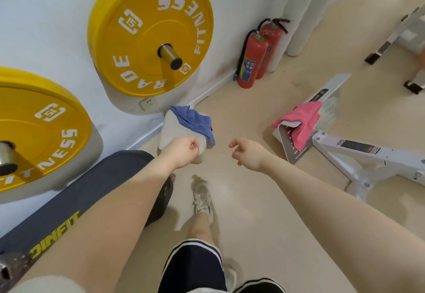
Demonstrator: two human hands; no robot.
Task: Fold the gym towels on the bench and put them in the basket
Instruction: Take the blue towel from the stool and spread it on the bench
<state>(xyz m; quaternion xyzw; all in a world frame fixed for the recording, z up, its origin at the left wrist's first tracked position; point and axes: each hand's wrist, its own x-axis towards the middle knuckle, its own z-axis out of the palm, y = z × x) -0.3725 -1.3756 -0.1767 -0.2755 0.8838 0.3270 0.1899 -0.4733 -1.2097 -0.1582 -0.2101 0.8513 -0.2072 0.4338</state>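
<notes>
A white basket (171, 130) stands on the floor by the wall, just past the end of the dark bench (96, 191). A blue towel (194, 120) hangs crumpled over its far rim. My left hand (181, 152) is at the basket's near rim with its fingers curled round the edge. My right hand (246, 152) hovers to the right of the basket, fingers loosely curled and holding nothing. A pink towel (301, 118) lies draped over a white towel (291, 123) on the slanted white plate of a machine (331, 102) at the right.
Two yellow weight plates (138, 17) on pegs jut from the wall at the left. Two red fire extinguishers (253, 63) stand in the corner. The white machine's frame (368, 154) crosses the floor at the right. My legs and shoes (202, 198) are below the hands.
</notes>
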